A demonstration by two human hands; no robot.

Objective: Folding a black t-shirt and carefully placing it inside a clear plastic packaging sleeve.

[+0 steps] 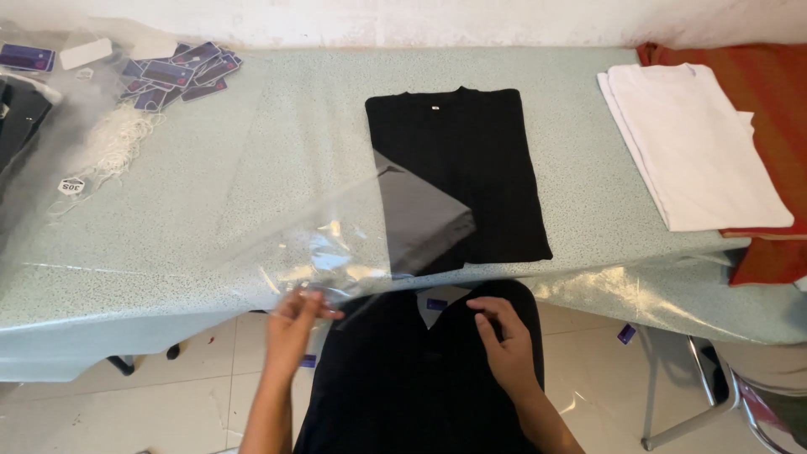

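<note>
clear bag [336,244] pinched by left hand [294,324], above hands

Soft even daylight; glare on clear plastic bag [336,244]; sharp focus.

One folded black shirt [458,172] lies mid-table, and one clear plastic bag [336,227] overlaps its near left corner. At the far right sits one stack of folded white shirts [698,143], how many I cannot tell, on one reddish-orange cloth [777,92]; at the far left lie one loose heap of dark blue card tags [181,71], too overlapped to count, one bundle of white string [113,143] and one white tag [71,185]. Two hands show at the near edge, the left hand [294,324] and the right hand [504,336], with one metal chair [714,395] near right.
</note>
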